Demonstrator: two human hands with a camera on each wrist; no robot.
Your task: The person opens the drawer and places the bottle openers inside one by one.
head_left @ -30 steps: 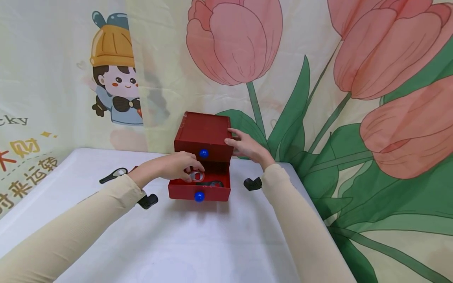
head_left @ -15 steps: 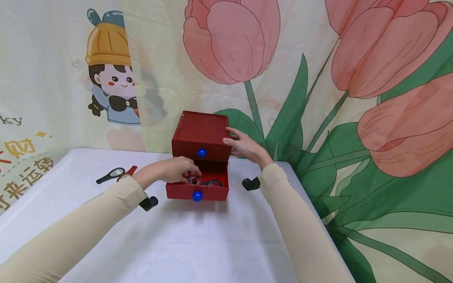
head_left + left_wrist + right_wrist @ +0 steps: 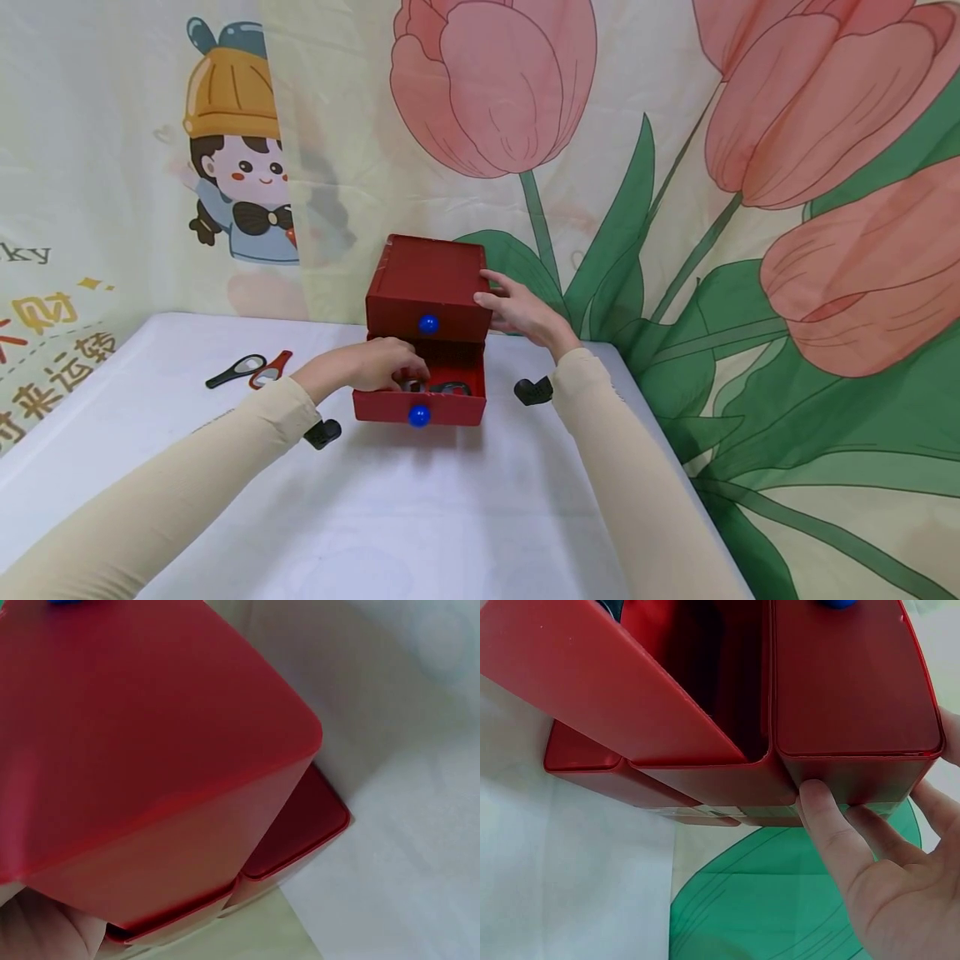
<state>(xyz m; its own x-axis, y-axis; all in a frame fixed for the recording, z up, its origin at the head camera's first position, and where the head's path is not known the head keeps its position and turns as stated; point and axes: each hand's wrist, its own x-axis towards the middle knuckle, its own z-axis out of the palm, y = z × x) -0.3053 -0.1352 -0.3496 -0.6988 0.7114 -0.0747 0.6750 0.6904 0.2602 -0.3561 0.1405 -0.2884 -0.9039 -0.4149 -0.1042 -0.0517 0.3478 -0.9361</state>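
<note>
A red cabinet (image 3: 435, 267) with blue knobs stands at the back of the table, its lower drawer (image 3: 450, 410) pulled out. Over the left part of that drawer, my left hand (image 3: 378, 362) reaches in and pinches a small round magnifying glass (image 3: 412, 386), mostly hidden by the fingers. A second black-rimmed piece (image 3: 452, 388) lies to its right inside. My right hand (image 3: 525, 315) touches the cabinet's upper right side with extended fingers; the right wrist view shows fingertips (image 3: 816, 793) against that side. In the left wrist view the drawer front hides most of the left hand (image 3: 37, 930).
Left of the cabinet, a black magnifying glass (image 3: 236, 371) and a red one (image 3: 270, 370) lie on the white-covered table (image 3: 420, 517). Behind stands a printed backdrop cloth (image 3: 495, 200). Black wrist devices (image 3: 323, 433) sit at both cuffs.
My left hand has lowered deeper into the drawer with the magnifying glass, which shows less now. The red magnifying glass on the table has come into clearer view. The right hand stays put.
</note>
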